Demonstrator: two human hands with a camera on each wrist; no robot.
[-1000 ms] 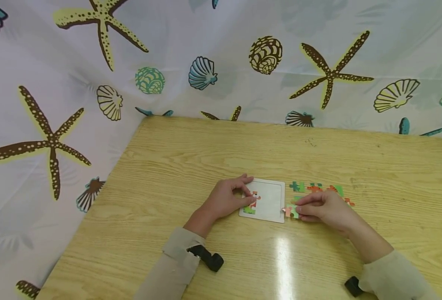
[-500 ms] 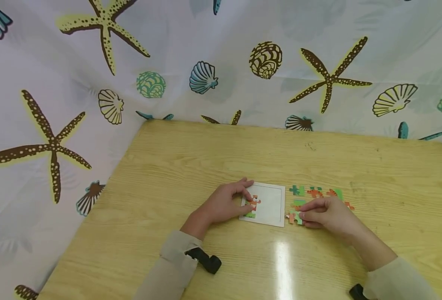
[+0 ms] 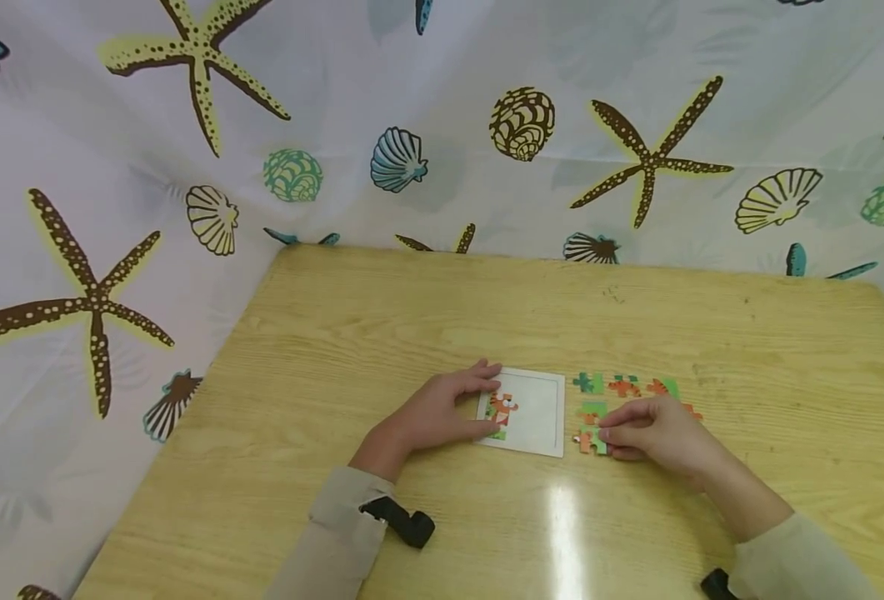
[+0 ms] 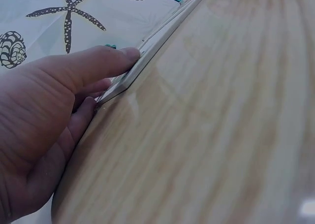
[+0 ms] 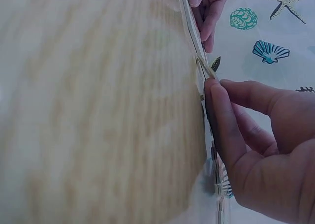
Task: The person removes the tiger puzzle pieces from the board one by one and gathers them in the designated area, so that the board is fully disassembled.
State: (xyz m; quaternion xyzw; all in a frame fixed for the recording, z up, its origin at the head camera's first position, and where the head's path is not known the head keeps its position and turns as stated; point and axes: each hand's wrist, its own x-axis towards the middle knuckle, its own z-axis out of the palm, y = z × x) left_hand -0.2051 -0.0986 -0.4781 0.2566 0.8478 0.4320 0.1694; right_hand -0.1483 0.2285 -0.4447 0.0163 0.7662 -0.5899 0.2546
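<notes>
A square white puzzle board (image 3: 537, 408) lies on the table, with joined tiger pieces (image 3: 503, 407) along its left side. My left hand (image 3: 442, 412) rests at the board's left side. Its thumb (image 4: 115, 59) lies on the rim, and the other fingers reach toward the far left corner. To the right of the board, my right hand (image 3: 662, 433) pinches a jigsaw piece (image 5: 206, 69) between thumb and fingers. That piece is tilted, with orange and green on it in the head view. Part of it is hidden by the fingertips.
Loose jigsaw pieces (image 3: 625, 385) in green and orange lie right of the board, some partly behind the right hand. The wooden table (image 3: 412, 317) meets a white curtain (image 3: 456, 183) printed with shells and starfish at its back and left.
My left fingers have spread away from the tiger pieces toward the board's edge. My right hand has shifted slightly right of the board, keeping the jigsaw piece pinched. The head view tilts slightly.
</notes>
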